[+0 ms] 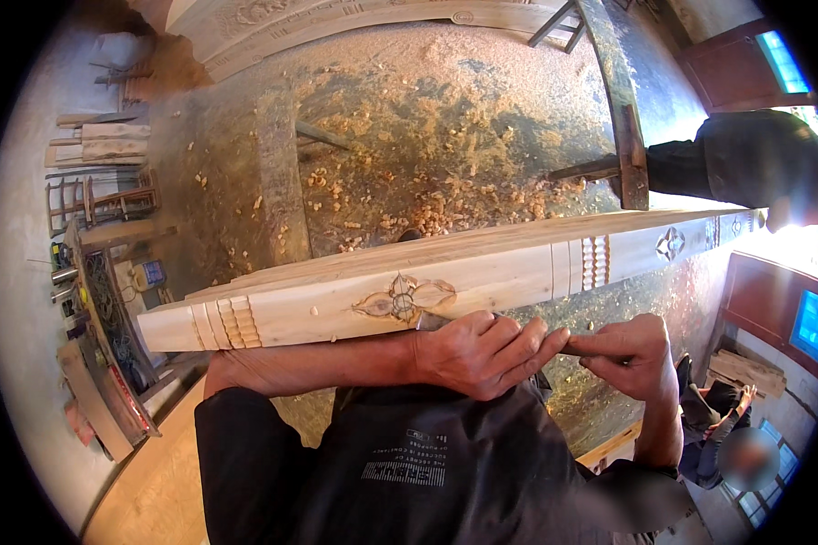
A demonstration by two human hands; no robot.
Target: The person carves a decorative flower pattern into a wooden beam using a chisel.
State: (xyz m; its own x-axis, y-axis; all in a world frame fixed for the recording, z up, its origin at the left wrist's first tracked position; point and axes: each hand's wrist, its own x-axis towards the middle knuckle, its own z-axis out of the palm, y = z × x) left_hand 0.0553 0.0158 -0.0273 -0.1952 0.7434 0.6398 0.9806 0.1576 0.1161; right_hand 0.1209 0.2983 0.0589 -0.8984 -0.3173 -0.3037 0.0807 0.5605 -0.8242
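A long pale wooden beam (500, 282) lies across in front of me, its near face carved with a flower motif (402, 298) and bands of ridges. My left hand (486, 352) is closed around a carving chisel (432, 321), its blade at the lower right of the flower. My left forearm lies along the beam's near edge. My right hand (632, 352), with fingers curled, is at the handle's other end, to the right of my left hand. Most of the handle is hidden by my fingers.
Wood shavings (445, 204) litter the floor beyond the beam. A wooden trestle (629, 136) stands at the far right, near another person (754, 154) by the beam's far end. Tools and timber (109, 300) line the left wall. One more person (723, 418) is at lower right.
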